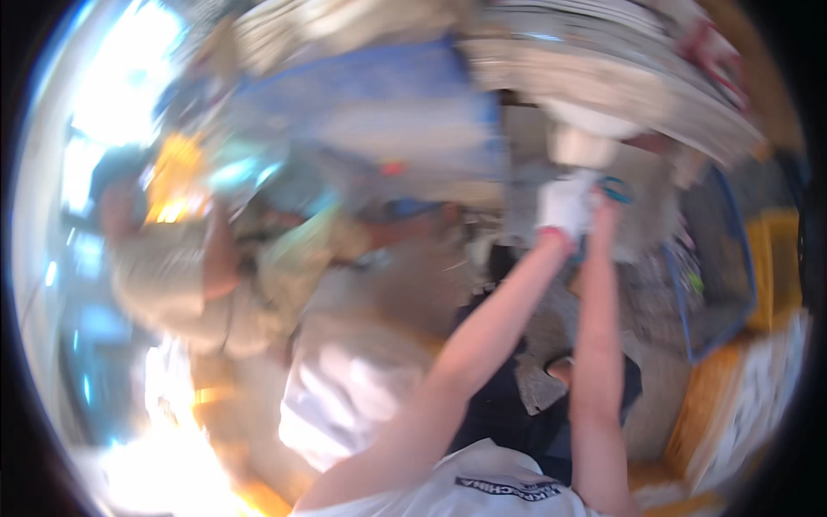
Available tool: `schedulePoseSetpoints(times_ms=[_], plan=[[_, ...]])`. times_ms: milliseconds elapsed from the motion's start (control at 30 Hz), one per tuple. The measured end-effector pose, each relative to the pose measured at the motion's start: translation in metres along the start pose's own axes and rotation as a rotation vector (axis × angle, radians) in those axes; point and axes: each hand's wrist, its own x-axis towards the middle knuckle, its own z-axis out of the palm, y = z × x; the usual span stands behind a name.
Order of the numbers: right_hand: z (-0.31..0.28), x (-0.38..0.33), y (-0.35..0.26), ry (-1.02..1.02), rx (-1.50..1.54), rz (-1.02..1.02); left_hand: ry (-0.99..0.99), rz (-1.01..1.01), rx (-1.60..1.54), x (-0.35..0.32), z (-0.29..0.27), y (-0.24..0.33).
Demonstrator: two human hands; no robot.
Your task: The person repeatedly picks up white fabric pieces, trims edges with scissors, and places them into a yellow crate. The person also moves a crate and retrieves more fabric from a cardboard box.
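While both arms are reaching far forward, the white-gloved left hand (564, 207) and bare right hand (606, 205) are meeting at a blurred pale round object (584, 142), their grip being impossible to tell.

Blurred co-worker in beige clothing (185, 276) at left, white plastic sack (345, 388) below centre, blue-rimmed mesh basket (719, 276) at right, yellow crates (775, 258) far right, stacked pale sheets (620, 77) above.

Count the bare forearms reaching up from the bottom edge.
2. The left forearm runs diagonally to a white-gloved left hand; the right forearm rises almost straight to the right hand. Heavy blur may hide others.
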Motion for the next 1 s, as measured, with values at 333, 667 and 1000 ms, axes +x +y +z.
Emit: schedulePoseSetpoints(times_ms=[333,667,1000], plan=[[-0.008,0.007,-0.001,0.047,-0.008,-0.025,-0.152,-0.749,-1.223,0.0,-0.028,0.033],[0.013,-0.017,-0.01,0.017,0.067,-0.011,-0.001,-0.519,-0.92,0.001,-0.013,0.024],[0.037,-0.023,-0.019,0.102,-0.135,-0.035,-0.004,-0.467,-0.843,0.01,-0.019,0.004]])
